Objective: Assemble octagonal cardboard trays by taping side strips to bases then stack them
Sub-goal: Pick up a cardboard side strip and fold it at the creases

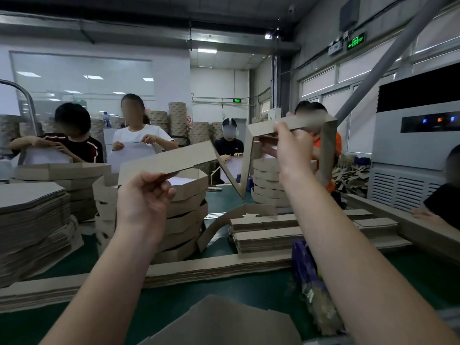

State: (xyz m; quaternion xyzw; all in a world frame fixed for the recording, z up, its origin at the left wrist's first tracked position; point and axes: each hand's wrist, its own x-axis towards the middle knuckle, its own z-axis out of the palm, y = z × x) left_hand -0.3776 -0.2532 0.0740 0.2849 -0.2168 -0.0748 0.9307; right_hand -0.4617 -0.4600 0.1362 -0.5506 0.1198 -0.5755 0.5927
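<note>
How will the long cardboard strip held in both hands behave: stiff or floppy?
The side strip is probably stiff within each panel, since segments look flat, but hinges loosely at its creases, zigzagging between left hand and right hand. Likely light: fingertip pinches carry it.

brown cardboard strip [169, 161]; green table [249, 290]; purple-blue bag [305, 265].

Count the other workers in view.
5: dark-shirted worker, white-shirted worker left; capped worker centre; orange-shirted worker behind the side strip; dark-clad worker at right edge. More may be hidden.
</note>
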